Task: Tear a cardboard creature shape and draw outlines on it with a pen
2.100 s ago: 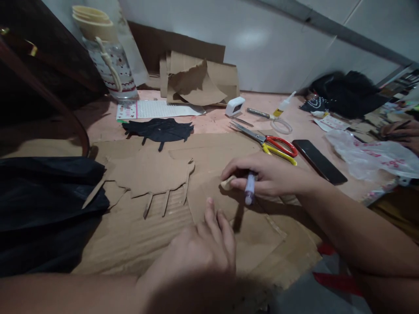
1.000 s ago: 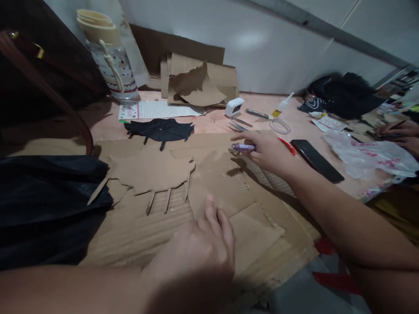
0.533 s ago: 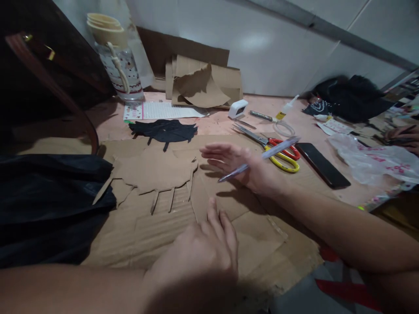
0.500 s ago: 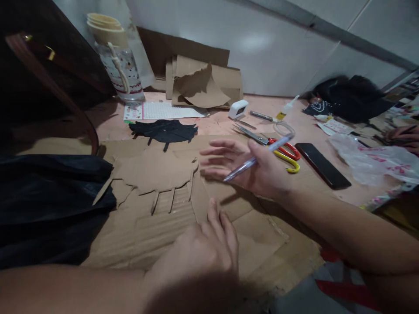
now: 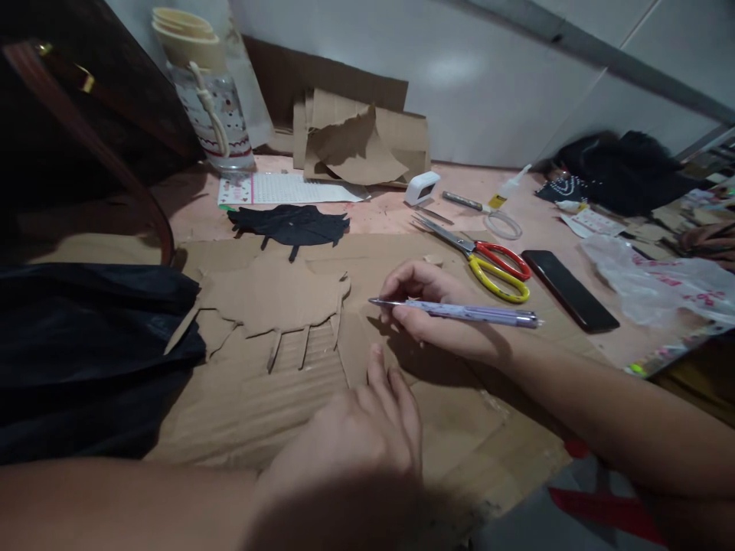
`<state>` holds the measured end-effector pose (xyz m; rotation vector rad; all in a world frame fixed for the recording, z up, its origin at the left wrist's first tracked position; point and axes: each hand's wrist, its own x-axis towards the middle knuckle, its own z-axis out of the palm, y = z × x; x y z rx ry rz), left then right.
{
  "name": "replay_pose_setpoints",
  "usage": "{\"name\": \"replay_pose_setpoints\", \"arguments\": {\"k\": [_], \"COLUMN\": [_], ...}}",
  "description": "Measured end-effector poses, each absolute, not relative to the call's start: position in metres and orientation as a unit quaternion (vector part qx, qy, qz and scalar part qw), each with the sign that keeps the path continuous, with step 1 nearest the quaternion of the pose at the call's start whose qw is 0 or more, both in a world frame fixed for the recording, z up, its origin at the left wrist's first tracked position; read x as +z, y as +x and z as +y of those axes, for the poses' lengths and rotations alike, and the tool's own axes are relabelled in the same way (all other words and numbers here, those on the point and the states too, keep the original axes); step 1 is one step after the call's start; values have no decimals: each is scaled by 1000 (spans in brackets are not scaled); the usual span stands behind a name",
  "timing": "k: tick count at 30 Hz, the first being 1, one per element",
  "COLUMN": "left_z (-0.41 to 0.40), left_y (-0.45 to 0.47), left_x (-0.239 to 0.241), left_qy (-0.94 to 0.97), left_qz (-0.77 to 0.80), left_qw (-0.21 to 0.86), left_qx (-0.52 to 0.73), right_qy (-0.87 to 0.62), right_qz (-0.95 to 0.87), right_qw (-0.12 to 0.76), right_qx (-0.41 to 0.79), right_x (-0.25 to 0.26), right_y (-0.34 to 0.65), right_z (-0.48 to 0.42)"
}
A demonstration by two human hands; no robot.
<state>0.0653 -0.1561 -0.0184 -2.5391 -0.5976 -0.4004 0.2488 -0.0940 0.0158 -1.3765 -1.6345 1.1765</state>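
Observation:
A purple pen [image 5: 471, 312] is pinched in my right hand [image 5: 430, 302], its tip pointing left above the brown cardboard [image 5: 241, 428]. My left hand [image 5: 356, 436] lies on that cardboard nearer to me, fingers stretched forward and holding nothing. To the left of both hands rests a cardboard cutout [image 5: 269, 295] with thin legs along its lower edge. Behind it lies a black cutout [image 5: 290, 223] of much the same shape. Scissors [image 5: 488, 264] with one red and one yellow handle lie beyond my right hand.
Black cloth [image 5: 86, 360] covers the left side, below a bag strap [image 5: 115, 161]. A bottle [image 5: 207, 107] and folded cardboard [image 5: 367, 145] stand at the back. Right of the scissors are a phone [image 5: 568, 291] and a plastic bag [image 5: 654, 283]. A glue bottle [image 5: 505, 191] lies farther back.
My right hand has turned from an open palm with the pen across it to a writing-style pinch. The pen tip now points left. My left hand has stayed in place.

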Motion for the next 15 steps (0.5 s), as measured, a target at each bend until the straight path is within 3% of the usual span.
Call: {"name": "replay_pose_setpoints", "arguments": {"k": [9,15], "left_z": [-159,-155], "left_y": [66,67], "left_x": [-14,-9], "left_qy": [-939,-943], "left_qz": [-239,-232], "left_qw": [210,207], "left_qx": [-127,-121], "right_qy": [-554,-560], "right_qz": [-681,-684], "right_qw": [278,278], "right_qx": [391,375], "right_x": [6,7], "right_y": [255,250], "right_z": [-83,-83]}}
